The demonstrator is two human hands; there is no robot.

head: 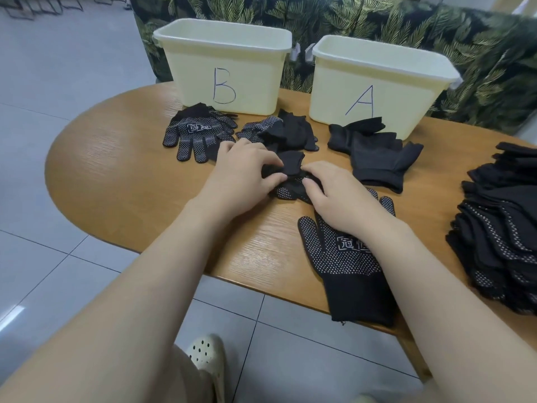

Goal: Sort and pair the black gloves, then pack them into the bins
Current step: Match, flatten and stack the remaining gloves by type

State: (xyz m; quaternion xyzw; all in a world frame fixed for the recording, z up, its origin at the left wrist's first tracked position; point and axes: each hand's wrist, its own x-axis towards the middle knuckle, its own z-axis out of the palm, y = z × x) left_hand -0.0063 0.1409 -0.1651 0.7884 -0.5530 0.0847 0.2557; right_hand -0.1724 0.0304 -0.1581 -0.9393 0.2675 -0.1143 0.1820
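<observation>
My left hand (pixel 247 170) and my right hand (pixel 337 196) meet at the table's middle on a bunched black dotted glove (pixel 290 178); both pinch its folded fabric with curled fingers. A flat dotted glove (pixel 345 266) lies palm up under my right wrist near the front edge. In front of bin B (pixel 223 65) lie a dotted pair (pixel 197 132) and a rolled bundle (pixel 282 132). Plain black gloves (pixel 374 155) lie in front of bin A (pixel 377 80).
A tall stack of unsorted black gloves (pixel 502 228) sits at the table's right edge. The wooden table (pixel 116 170) is oval, with bare wood at the left. A leaf-patterned sofa (pixel 377 16) stands behind the bins. Tiled floor lies below.
</observation>
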